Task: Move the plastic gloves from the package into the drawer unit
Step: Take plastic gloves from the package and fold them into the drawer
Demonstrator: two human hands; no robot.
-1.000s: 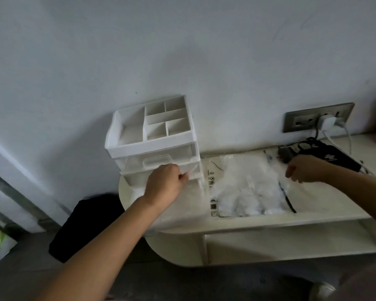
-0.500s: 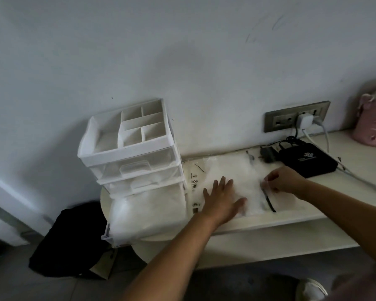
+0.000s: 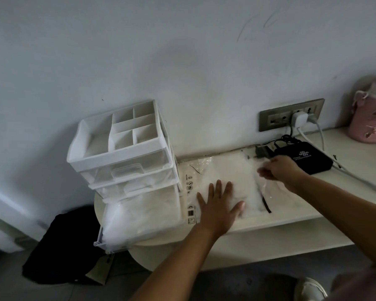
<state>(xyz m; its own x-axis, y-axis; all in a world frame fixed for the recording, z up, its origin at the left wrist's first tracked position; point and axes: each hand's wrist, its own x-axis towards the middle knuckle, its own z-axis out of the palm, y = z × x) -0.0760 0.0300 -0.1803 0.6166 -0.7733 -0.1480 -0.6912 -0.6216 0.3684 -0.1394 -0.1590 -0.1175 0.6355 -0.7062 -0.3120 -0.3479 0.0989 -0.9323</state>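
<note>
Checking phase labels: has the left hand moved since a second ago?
Yes. The left hand moved right, from the drawer unit onto the package, now lying flat.

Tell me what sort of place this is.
Likely a room in a home: a plastic drawer unit stands on a white wall-side shelf, beside a black set-top box cabled below a wall socket.

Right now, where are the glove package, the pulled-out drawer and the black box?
glove package (image 3: 226,168), head view, bare clear top.
pulled-out drawer (image 3: 100,244), head view, front rim.
black box (image 3: 310,162), head view, top face.
</note>
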